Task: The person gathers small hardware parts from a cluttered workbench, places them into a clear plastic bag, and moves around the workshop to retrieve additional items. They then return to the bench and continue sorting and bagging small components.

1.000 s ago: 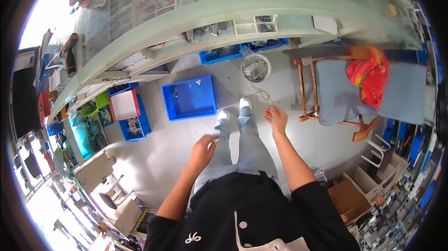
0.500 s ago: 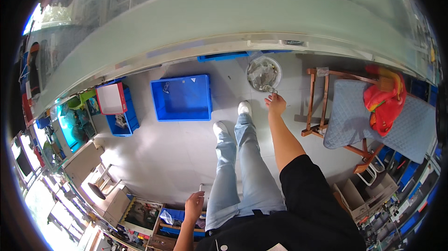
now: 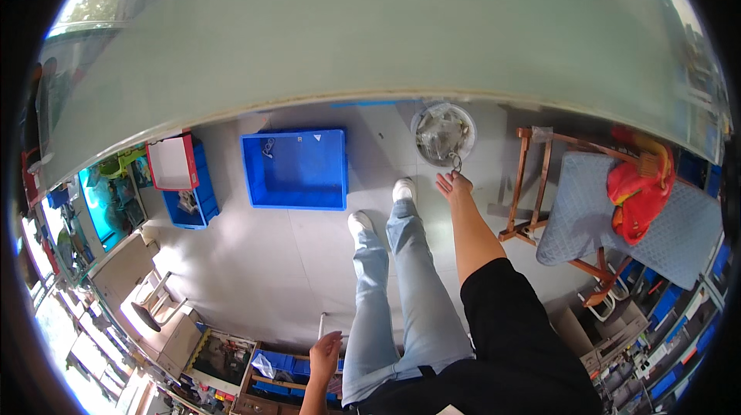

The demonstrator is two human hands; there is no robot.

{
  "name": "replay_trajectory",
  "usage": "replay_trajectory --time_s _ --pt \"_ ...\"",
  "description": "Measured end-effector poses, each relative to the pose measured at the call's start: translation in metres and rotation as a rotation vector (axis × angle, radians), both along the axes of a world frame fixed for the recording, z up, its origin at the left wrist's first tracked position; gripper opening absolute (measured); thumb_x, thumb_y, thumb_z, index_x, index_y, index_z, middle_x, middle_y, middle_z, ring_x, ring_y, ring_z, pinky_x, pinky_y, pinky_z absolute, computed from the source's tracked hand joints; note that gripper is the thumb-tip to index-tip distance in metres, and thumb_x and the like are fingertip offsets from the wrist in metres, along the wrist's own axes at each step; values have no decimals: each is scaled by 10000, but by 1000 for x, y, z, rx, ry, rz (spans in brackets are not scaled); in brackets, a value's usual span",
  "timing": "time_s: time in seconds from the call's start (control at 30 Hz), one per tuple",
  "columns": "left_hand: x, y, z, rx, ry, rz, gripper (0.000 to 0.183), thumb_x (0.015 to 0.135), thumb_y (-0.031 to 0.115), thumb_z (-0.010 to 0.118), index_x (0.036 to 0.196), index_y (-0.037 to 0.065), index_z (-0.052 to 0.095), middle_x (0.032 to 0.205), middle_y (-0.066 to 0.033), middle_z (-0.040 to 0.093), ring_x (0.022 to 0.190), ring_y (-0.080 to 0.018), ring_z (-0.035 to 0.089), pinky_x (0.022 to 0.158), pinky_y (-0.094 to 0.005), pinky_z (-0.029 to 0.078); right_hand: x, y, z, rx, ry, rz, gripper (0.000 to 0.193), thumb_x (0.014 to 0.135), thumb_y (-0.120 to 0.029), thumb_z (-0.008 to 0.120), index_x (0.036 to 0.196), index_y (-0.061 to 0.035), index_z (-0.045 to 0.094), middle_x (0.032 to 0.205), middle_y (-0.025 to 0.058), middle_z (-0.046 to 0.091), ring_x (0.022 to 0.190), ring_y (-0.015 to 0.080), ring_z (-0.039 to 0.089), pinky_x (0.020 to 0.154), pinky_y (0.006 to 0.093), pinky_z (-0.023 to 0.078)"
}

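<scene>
My right hand [image 3: 457, 183] reaches forward at the near rim of a round bin [image 3: 426, 154] that holds crumpled clear plastic. A small ring-shaped metallic thing [image 3: 455, 161] is at its fingertips, over the rim; its exact kind is too small to make out. Some of the fingers point out to the left, while the others seem to pinch the ring. My left hand [image 3: 326, 352] hangs beside my left thigh with loosely bent fingers and nothing visible in it. Behind it shows a thin white rod [image 3: 322, 325] near the floor.
A large pale tabletop [image 3: 386, 44] spans the far side. On the floor stands a blue tub [image 3: 297, 203] with a small looped item inside. A red-edged box [image 3: 171, 164] rests on a blue crate [image 3: 202, 191] at left. At right is a wooden-framed chair [image 3: 522, 176] with a grey quilted cover [image 3: 571, 214].
The view has shifted, so the tabletop fills more of it and the floor things sit lower. Some right-hand fingers have spread, with the ring-shaped thing still at the fingertips. The left hand stays low.
</scene>
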State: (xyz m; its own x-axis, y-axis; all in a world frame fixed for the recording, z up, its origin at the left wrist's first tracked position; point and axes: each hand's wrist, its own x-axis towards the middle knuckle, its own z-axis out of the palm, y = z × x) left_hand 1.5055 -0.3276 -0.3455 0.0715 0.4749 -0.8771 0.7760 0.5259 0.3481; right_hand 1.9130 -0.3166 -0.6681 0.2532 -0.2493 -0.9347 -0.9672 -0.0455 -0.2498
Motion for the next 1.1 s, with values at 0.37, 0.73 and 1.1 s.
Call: replay_trajectory --time_s 0.37,0.73,1.1 --pt "-25 -16 -21 -14 42 93 227 805 88 544 1004 -12 590 872 -128 640 817 -157 618 713 -259 484 13 -17 -127 -49 73 -13 68 823 -71 518 861 -20 493 779 90 530 759 238 573 711 458 492" --pt "-39 -22 25 105 -88 -32 236 819 173 516 997 41 597 924 -163 610 838 -290 595 740 -341 465 -42 -120 52 124 98 544 50 779 -103 525 771 -112 476 690 75 504 602 201 507 516 359 468" --pt "-233 -107 60 310 25 347 263 806 212 474 1015 102 591 951 -146 605 905 -315 564 776 -398 447 -158 4 197 133 21 1658 141 779 -71 448 767 2 568 695 122 597 511 217 566 410 326 465"
